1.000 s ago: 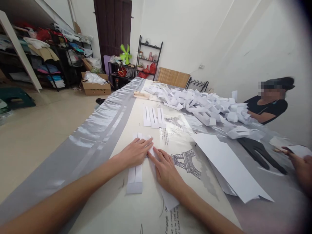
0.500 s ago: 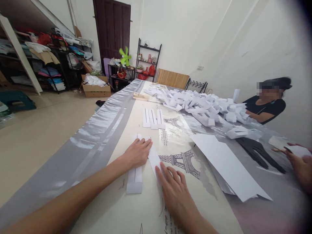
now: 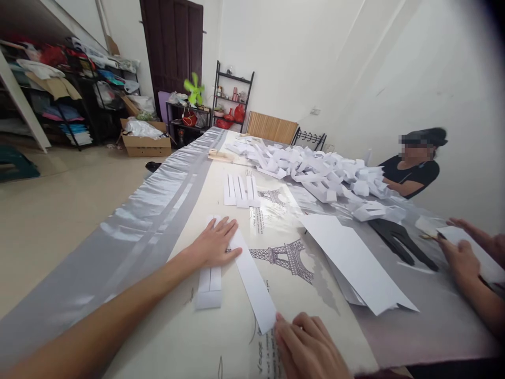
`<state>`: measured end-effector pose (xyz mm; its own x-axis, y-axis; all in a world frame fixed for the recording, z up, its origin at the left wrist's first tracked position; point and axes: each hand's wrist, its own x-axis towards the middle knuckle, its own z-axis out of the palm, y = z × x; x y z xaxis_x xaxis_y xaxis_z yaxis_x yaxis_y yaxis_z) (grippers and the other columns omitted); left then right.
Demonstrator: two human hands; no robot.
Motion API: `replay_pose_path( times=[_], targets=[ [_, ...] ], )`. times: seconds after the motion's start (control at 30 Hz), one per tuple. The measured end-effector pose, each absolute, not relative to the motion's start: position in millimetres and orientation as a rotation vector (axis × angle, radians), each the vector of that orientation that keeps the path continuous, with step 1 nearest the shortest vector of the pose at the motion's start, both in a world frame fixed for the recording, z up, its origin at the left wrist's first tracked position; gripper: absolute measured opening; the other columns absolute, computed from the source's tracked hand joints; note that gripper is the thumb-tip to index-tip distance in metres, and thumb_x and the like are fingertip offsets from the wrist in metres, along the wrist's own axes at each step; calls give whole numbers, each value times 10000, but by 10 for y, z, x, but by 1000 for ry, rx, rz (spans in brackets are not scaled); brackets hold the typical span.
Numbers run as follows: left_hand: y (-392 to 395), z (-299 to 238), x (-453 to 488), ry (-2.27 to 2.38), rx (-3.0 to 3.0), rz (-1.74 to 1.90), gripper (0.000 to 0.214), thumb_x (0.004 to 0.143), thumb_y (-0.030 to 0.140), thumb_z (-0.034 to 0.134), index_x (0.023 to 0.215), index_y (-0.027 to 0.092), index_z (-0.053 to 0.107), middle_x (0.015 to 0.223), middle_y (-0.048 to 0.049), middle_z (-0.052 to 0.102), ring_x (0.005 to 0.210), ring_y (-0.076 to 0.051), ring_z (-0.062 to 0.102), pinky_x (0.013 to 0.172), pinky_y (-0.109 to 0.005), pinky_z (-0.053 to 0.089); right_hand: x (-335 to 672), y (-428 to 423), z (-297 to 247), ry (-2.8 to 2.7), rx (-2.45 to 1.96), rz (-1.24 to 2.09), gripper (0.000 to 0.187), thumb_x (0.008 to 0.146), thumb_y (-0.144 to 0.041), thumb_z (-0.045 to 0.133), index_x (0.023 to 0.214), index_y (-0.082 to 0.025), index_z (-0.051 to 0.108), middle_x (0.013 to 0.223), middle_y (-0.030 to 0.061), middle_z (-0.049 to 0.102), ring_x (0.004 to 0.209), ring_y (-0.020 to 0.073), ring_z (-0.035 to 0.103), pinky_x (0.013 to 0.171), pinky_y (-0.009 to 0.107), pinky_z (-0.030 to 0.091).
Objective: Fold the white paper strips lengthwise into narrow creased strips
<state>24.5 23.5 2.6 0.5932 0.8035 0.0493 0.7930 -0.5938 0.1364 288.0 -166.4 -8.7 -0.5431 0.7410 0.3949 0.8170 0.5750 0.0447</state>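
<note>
My left hand (image 3: 215,243) lies flat with fingers spread on the far end of a white paper strip (image 3: 252,284) and on a folded white paper piece (image 3: 210,284) beside it. My right hand (image 3: 310,345) rests near the table's front edge, its fingers stretched out, fingertips at the near end of the strip. Both pieces lie on a cream table cover printed with an Eiffel Tower drawing (image 3: 286,256).
A stack of large white sheets (image 3: 355,260) lies to the right. Three folded pieces (image 3: 239,190) sit farther up, and a big heap of folded paper (image 3: 315,171) beyond. Another person's hands (image 3: 461,252) hold paper at right; a seated person (image 3: 414,166) is at the far side.
My right hand has slid back along the strip toward me, from beside the left hand to the strip's near end. The left hand stayed pressed on the far end.
</note>
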Motion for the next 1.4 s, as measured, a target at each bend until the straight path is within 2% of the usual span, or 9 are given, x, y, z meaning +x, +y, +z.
replay_pose_path(
  times=[0.1,0.17,0.27,0.5,0.73,0.87,0.97,1.27,1.4],
  targets=[
    [284,90,211,1290,2676,115,883,971,733,304,1600,118,230,1659,-172,262,1519,-383,231,1212,-564,145,2732,-1306,78,-2463,-1394,-188,317,997,-163,477,706,-207,595,601,29,572,653,219,554,666,348,416],
    [312,115,195,1258,2664,95,935,936,793,309,1602,142,234,1656,-168,273,1511,-386,248,1205,-561,154,2582,-928,126,-2460,-1426,-133,162,995,-179,508,995,-186,670,706,35,619,698,220,563,678,330,421],
    [328,108,186,1269,2657,100,953,924,823,276,1612,166,220,1668,-149,247,1528,-367,216,1208,-545,135,2344,-316,93,-2513,-1394,-133,284,990,-108,486,1235,-170,618,888,66,656,859,232,580,763,331,427],
    [320,29,185,1294,2726,144,931,935,802,309,1598,149,264,1656,-165,273,1507,-377,266,1178,-550,190,2247,11,-56,-2524,-1347,-112,248,1012,-103,451,1124,-169,662,882,49,583,847,204,551,765,317,409],
    [349,5,175,1257,2876,310,883,925,816,351,1500,149,422,1544,-176,461,1426,-363,395,1171,-544,215,2313,-199,2,-2500,-1361,-106,279,997,-116,469,798,-179,654,821,55,574,801,215,547,720,335,437],
    [286,17,153,1143,2959,439,640,1003,682,392,1379,185,537,1469,-144,544,1368,-302,477,1178,-473,249,2357,-167,3,-2298,-1426,267,158,956,-146,540,1033,-186,672,962,60,606,907,209,595,754,321,502],
    [210,38,143,1063,2973,494,442,1067,510,385,1352,214,547,1457,-108,557,1398,-263,452,1198,-460,222,2434,-119,15,-2154,-1470,545,308,908,-114,532,1192,-177,636,1005,65,632,916,206,618,821,357,523],
    [182,92,169,1039,2877,610,123,1003,288,571,1016,196,652,1079,-78,619,1064,-252,554,972,-410,436,2604,-137,162,-2193,-1445,663,240,819,-86,511,966,-218,648,1000,34,634,812,160,607,727,306,507],
    [184,186,148,936,2690,759,202,1016,263,566,845,195,649,887,-28,611,910,-193,571,903,-342,444,2610,-139,285,-2177,-1295,796,94,892,-193,545,906,-229,631,886,3,656,765,159,590,698,299,488]
  ],
)
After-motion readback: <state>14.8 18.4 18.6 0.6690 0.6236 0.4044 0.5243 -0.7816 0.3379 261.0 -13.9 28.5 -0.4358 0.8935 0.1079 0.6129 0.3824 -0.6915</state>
